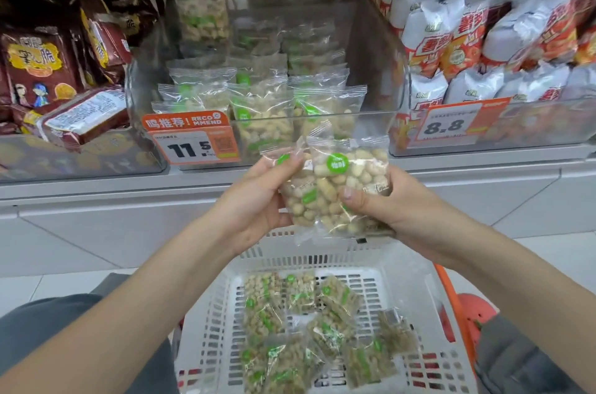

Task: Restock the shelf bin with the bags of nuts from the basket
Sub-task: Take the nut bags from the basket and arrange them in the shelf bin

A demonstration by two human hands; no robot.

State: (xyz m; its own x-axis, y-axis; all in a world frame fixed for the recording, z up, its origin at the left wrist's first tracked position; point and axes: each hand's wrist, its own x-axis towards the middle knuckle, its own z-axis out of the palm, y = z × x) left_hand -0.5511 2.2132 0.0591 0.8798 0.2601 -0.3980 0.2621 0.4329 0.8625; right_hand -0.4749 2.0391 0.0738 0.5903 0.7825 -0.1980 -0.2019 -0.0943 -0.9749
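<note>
Both hands hold bags between basket (380, 264) and bin (322, 123): left grip (258, 197) pinches one bag (298, 197), right grip (380, 203) pinches another (351, 174). Bin's straight ahead, far and up, bags upright.

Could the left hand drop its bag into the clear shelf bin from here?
Probably yes: the left hand holds a nut bag just before the clear bin, whose open top looks unobstructed.

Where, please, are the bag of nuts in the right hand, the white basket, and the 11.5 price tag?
bag of nuts (350, 187): head view, on its clear front, below the green sticker.
white basket (416, 268): head view, on its right wall.
11.5 price tag (190, 148): head view, on the printed number.
</note>
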